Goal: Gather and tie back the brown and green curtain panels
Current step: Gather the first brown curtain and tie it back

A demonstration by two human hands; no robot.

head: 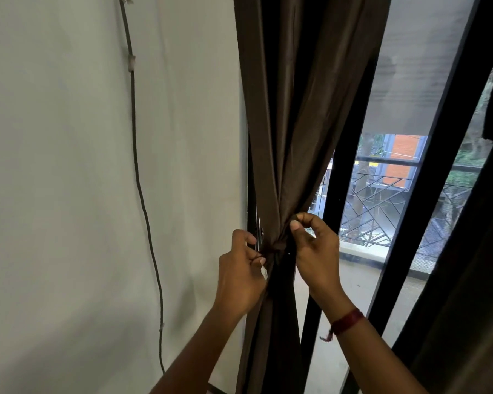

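Brown curtain (293,109) bunched at knot (278,247), both hands pinching it, L (241,275) & R (315,248), prob. a tie-band.

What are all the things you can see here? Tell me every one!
brown curtain: one, dark brown, hanging between wall and window, gathered at a knot.
wall: one, pale grey-white, left.
cable: one, dark, running down the wall, held by small clips.
window frame: black bars, right.
balcony railing: one, dark metal, outside the glass.
orange building: one, far outside.
dark cloth: one, far right edge; colour hard to tell.
wrist thread: one, red, on right wrist.
left hand: fingers pinching fabric at the knot.
right hand: fingers pinching fabric beside the knot.
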